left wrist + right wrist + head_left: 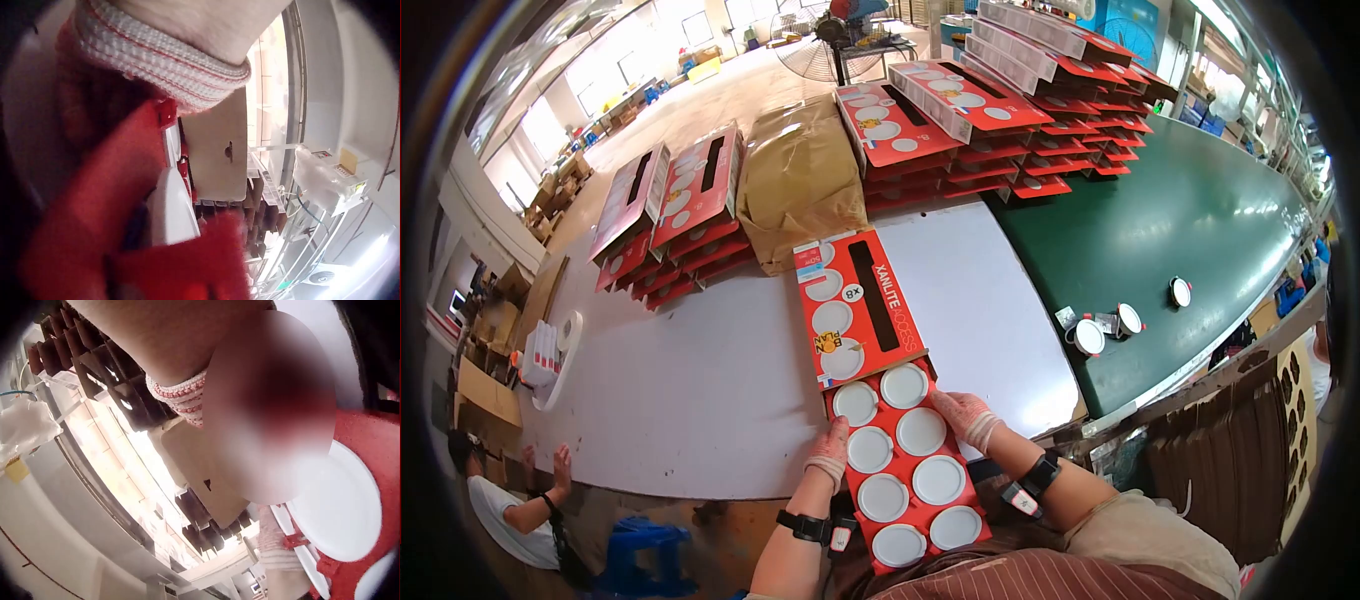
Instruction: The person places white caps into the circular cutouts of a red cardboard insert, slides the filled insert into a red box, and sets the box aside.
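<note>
Red tray (pixel 904 464) — eight white discs (pixel 938 480) in two rows — at mouth of red box (pixel 856 318)

Left hand (pixel 828 455) and right hand (pixel 967 417) wear knit gloves, the white cuffs (pixel 162 57) ringed with red lines. Black straps (pixel 800 524) circle both wrists, each with a small white-faced box (pixel 841 538), its marking too small to read. A brown, thin-striped garment (pixel 1045 577) lies toward 5 o'clock, beige cloth (pixel 1150 540) toward 4.

Right wrist view: blurred patch (pixel 270 406) hides most of right hand (pixel 966 416) at red tray (pixel 905 462); left hand's (pixel 830 449) fingers indistinct in own view.
</note>
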The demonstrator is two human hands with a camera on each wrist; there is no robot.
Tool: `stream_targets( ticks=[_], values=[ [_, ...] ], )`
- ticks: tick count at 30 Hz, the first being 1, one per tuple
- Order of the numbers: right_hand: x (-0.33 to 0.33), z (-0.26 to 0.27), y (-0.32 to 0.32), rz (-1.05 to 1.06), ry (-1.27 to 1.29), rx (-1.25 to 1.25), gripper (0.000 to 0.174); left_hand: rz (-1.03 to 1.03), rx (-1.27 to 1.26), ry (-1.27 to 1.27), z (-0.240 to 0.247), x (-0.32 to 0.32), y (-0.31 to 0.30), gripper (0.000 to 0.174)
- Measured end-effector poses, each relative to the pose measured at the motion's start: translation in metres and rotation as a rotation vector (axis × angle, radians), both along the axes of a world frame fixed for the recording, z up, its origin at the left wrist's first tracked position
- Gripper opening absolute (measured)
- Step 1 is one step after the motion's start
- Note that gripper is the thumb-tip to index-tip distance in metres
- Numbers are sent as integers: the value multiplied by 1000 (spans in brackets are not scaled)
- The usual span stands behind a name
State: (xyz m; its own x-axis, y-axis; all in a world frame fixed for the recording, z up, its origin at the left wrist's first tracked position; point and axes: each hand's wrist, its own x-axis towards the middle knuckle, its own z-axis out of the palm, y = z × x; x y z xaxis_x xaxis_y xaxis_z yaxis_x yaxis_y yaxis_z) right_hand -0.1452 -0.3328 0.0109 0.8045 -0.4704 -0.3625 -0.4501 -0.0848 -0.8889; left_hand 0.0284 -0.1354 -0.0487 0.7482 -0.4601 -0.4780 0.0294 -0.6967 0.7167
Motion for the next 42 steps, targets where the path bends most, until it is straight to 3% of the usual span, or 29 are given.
stream_targets(
  ticks=[3, 6, 9, 11, 17, 20, 22, 25, 29, 32, 35, 37, 39, 42],
  values=[
    [5, -3, 5, -93, 111, 138, 57, 26, 13, 2, 19, -3, -3, 79],
    [3, -19, 8, -120, 26, 131, 57, -1, 64, 3, 49, -12, -4, 78],
    [2, -4, 14, -110, -101, 154, 56, 4, 12, -32, 39, -11, -2, 77],
    [2, 12, 14, -63, 68, 4, 55, 24, -19, -61, 38, -11, -1, 77],
    [4, 19, 19, -127, 133, -202, 48, 91, -31, -59, 26, -6, -3, 78],
    [11, 9, 12, -60, 214, -280, 50, 18, 128, 92, 28, 4, -8, 79],
    [13, 30, 14, -96, 261, -222, 50, 21, 166, 26, 57, -5, -14, 80],
    [20, 46, 11, -114, 315, -188, 54, -20, 210, -46, 59, -3, -18, 80],
    [31, 44, 0, -9, 428, -171, 57, -22, 152, -21, 59, -1, -19, 80],
    [35, 35, -5, 13, 455, -194, 57, -34, 244, -30, 58, -1, -19, 80],
    [34, 35, -8, -78, 381, -40, 66, -61, 258, -39, 51, 2, -17, 79],
    [33, 48, -10, -44, 381, -117, 67, -34, 198, -72, 35, 3, -13, 78],
    [36, 54, -10, -16, 382, -188, 69, -46, 209, -45, 46, 1, -13, 78],
    [40, 47, -10, -53, 506, -88, 67, -60, 223, -12, 66, -4, -17, 76]
  ],
)
